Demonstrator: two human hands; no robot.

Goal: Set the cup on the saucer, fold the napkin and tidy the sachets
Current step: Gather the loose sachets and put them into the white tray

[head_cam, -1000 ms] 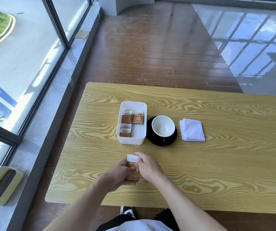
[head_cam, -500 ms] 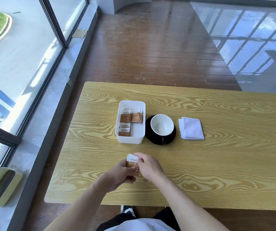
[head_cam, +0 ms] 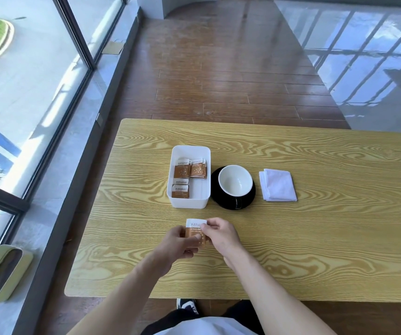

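We pinch a small stack of sachets [head_cam: 196, 234] between both hands, just above the table [head_cam: 315, 238]: left hand [head_cam: 176, 245] thumb on the brown face, right hand [head_cam: 220, 234] fingertips at the white top edge. Paper sachets look light, thin, a bit slippery against each other, likely to fan out, so we judge edge grip with thumb on top works best. White tray [head_cam: 189, 204] sits straight ahead of the hands, already holding more sachets, open space on its right side. Cup [head_cam: 235, 181] is on the black saucer [head_cam: 245, 201], ahead and right of the right hand, touching-close to the tray. Folded napkin [head_cam: 278, 185] further right. Nothing blocks the path to the tray; only the near tray wall to clear
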